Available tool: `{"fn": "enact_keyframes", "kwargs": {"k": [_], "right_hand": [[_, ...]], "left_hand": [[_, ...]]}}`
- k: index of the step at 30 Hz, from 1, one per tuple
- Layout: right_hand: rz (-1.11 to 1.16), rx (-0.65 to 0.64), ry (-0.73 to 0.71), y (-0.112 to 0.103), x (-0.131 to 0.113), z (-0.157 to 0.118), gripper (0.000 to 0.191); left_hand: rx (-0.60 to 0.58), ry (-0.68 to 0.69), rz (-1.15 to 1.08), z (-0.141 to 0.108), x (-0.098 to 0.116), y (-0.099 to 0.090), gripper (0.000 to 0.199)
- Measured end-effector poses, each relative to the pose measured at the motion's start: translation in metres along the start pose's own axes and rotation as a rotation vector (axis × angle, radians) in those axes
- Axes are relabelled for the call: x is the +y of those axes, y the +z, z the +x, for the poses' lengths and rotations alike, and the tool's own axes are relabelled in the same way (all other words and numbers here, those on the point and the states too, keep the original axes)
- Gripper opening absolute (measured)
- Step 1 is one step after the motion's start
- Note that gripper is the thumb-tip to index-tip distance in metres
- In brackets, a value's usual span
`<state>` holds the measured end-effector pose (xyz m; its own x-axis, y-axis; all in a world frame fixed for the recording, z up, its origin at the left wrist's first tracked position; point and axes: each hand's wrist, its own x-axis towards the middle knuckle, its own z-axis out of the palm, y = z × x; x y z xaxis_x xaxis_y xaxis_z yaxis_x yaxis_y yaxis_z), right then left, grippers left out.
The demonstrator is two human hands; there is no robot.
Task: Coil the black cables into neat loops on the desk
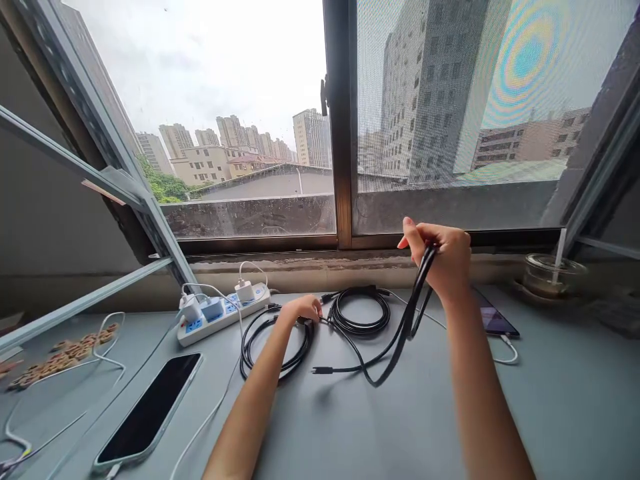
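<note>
My right hand (pixel 443 257) is raised above the desk, closed round a bundle of black cable (pixel 407 320) folded in long loops. One end of that bundle, a black plug (pixel 323 370), hangs out to the left near the desk. Lower and to the left, my left hand (pixel 303 309) has its fingers pinched on a thin black cable that runs right towards the bundle. Its fingertips are partly hidden. Below this hand lies a coiled black cable (pixel 247 353), partly covered by my forearm. Another neat black coil (pixel 361 331) rests between my hands, near the wall.
A white power strip (pixel 225 317) with white chargers stands at the back left. A phone (pixel 150 407) lies front left, with white cables around it. Another dark device (pixel 495 319) and a lidded cup with a straw (pixel 553 273) are right, below the window. Metal frame bars cross the left side.
</note>
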<state>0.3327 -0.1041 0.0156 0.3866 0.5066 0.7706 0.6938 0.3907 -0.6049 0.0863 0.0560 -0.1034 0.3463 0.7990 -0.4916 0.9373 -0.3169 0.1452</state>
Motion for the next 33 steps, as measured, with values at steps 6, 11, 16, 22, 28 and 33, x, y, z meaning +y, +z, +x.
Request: {"fn": "enact_keyframes", "kwargs": {"k": [6,11,16,22,28,33], "right_hand": [[-0.079,0.023,-0.042,-0.012,-0.011,-0.004,0.046],[-0.039,0.065,-0.082,-0.018,-0.019,-0.007,0.046],[0.024,0.130,-0.139,-0.021,-0.026,-0.009,0.043],[0.153,0.148,-0.115,-0.026,-0.030,-0.010,0.045],[0.120,0.176,-0.064,-0.027,-0.030,-0.007,0.049],[0.188,0.320,0.037,-0.039,-0.021,-0.003,0.049]], "left_hand": [[0.369,-0.066,-0.093,-0.003,-0.011,-0.006,0.034],[0.718,-0.160,-0.185,-0.017,-0.020,-0.023,0.026],[0.849,-0.135,-0.266,-0.050,-0.027,-0.046,0.034],[0.523,0.085,-0.361,-0.098,-0.026,-0.063,0.038],[0.283,0.127,-0.420,-0.104,-0.013,-0.063,0.052],[0.124,0.017,-0.259,-0.079,-0.033,-0.058,0.049]]}}
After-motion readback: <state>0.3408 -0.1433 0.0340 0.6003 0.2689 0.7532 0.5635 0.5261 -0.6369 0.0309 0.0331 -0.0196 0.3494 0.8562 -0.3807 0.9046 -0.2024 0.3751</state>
